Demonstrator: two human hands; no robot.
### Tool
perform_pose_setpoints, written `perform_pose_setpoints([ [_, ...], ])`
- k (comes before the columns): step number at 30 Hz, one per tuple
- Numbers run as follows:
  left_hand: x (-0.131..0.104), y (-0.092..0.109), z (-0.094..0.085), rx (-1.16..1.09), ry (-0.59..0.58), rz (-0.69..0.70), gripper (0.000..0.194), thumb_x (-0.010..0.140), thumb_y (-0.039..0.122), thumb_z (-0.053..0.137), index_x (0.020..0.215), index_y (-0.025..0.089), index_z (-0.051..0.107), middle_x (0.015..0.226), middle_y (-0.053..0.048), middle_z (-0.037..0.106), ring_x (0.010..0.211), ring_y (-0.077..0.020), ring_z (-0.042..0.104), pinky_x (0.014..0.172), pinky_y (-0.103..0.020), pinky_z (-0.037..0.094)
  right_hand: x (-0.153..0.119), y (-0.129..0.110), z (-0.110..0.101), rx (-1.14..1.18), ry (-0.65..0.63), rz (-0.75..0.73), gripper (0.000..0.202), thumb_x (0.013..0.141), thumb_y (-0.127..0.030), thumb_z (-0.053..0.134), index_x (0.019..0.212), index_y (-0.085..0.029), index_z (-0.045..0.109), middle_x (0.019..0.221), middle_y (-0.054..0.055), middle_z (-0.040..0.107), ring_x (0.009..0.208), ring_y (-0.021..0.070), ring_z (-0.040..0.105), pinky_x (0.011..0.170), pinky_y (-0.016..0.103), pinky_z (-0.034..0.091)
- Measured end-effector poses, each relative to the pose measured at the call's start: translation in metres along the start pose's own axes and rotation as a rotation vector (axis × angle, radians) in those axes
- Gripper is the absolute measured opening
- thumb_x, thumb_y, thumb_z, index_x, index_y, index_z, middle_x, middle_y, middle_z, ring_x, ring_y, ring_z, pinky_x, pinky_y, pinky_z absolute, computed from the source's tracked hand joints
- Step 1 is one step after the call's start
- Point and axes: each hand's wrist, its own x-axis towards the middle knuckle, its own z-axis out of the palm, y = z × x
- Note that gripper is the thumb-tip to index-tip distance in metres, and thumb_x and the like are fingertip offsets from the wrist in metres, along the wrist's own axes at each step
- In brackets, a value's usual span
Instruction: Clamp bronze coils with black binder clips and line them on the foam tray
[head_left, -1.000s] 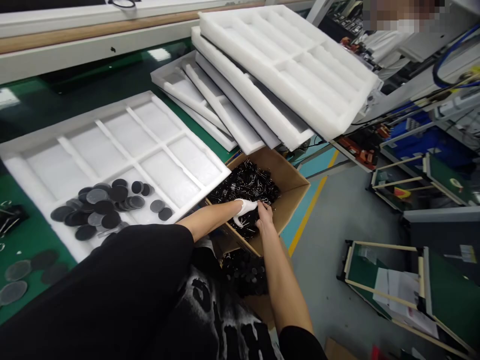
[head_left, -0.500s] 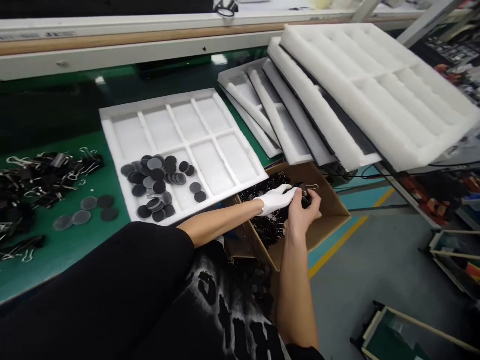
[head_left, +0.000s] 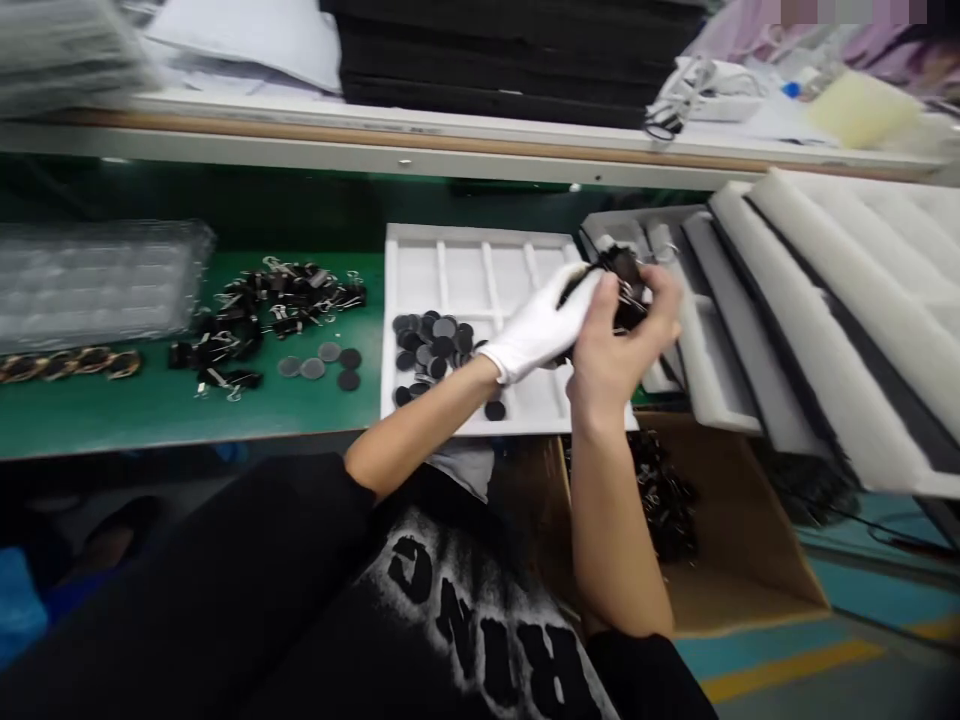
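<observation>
Discs (head_left: 442, 345) in white tray (head_left: 416, 275), clips (head_left: 664, 500) in box (head_left: 739, 530)

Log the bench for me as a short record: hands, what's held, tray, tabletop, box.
Left hand: white-gloved, against the bunch of clips; grip partly hidden
Right hand: bare, fingers closed around the bunch
Held: bunch of black clips, exact count unclear
White tray: divided into compartments, dark and grey discs heaped toward its near left
Green tabletop: clip pile and loose discs left of tray
Cardboard box: black clips inside
</observation>
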Motion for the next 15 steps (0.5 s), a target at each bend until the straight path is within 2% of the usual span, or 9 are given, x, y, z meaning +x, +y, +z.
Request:
perform_pose_setpoints([
  [2,-0.002,0.007,-0.058,0.077,0.144,0.1,0.025,0.108,0.032,0.042,0.128,0.019,0.052,0.134,-0.01,0.066,0.134,-0.0206,0.062,0.119,-0.032,0.047,-0.012,-0.026,0.051,0.107,-0.129,-0.066,0.038,0.098,-0.049,0.054,0.125,-0.024,0.061,0.12,0.009,0.061,0.121,0.027,0.054,0.108,0.053,0.046],
  [4,-0.015,0.011,-0.117,0.206,0.303,0.106,0.025,0.109,0.027,0.038,0.128,0.018,0.052,0.135,-0.008,0.065,0.136,-0.0188,0.06,0.12,-0.032,0.045,-0.035,-0.057,0.1,0.225,-0.271,-0.089,0.036,0.099,-0.048,0.051,0.125,-0.025,0.059,0.123,0.009,0.061,0.121,0.0268,0.052,0.109,0.053,0.044],
  [6,-0.037,0.014,-0.172,0.33,0.477,0.026,0.03,0.111,0.031,0.032,0.132,0.02,0.051,0.136,-0.006,0.065,0.132,-0.0172,0.062,0.116,-0.033,0.049,-0.066,-0.088,0.142,0.351,-0.408,-0.048,0.034,0.098,-0.048,0.054,0.123,-0.026,0.06,0.124,0.008,0.061,0.121,0.0265,0.049,0.109,0.051,0.043],
  [8,-0.064,0.016,-0.22,0.432,0.589,-0.079,0.038,0.112,0.041,0.028,0.137,0.022,0.048,0.137,-0.006,0.066,0.124,-0.0161,0.065,0.111,-0.035,0.054,-0.102,-0.116,0.175,0.457,-0.545,0.054,0.034,0.096,-0.048,0.057,0.123,-0.027,0.061,0.124,0.009,0.06,0.122,0.0263,0.046,0.109,0.047,0.044],
  [11,-0.1,0.017,-0.27,0.552,0.634,-0.19,0.037,0.112,0.044,0.031,0.134,0.022,0.051,0.131,-0.005,0.07,0.117,-0.0147,0.065,0.111,-0.038,0.054,-0.153,-0.142,0.207,0.549,-0.683,0.263,0.034,0.095,-0.045,0.061,0.125,-0.028,0.061,0.125,0.01,0.059,0.124,0.0261,0.043,0.109,0.043,0.044],
  [13,-0.115,0.016,-0.29,0.649,0.608,-0.268,0.032,0.11,0.042,0.037,0.128,0.022,0.056,0.128,-0.002,0.072,0.12,-0.0146,0.062,0.114,-0.037,0.051,-0.18,-0.147,0.219,0.56,-0.705,0.393,0.033,0.095,-0.041,0.063,0.125,-0.027,0.062,0.125,0.009,0.059,0.125,0.0263,0.042,0.112,0.042,0.042],
  [15,-0.121,0.016,-0.3,0.761,0.568,-0.327,0.03,0.107,0.04,0.042,0.125,0.023,0.059,0.132,0.0,0.071,0.124,-0.0154,0.06,0.117,-0.038,0.048,-0.199,-0.147,0.226,0.563,-0.696,0.508,0.032,0.095,-0.037,0.065,0.126,-0.026,0.062,0.126,0.009,0.059,0.125,0.0261,0.043,0.113,0.041,0.043],
])
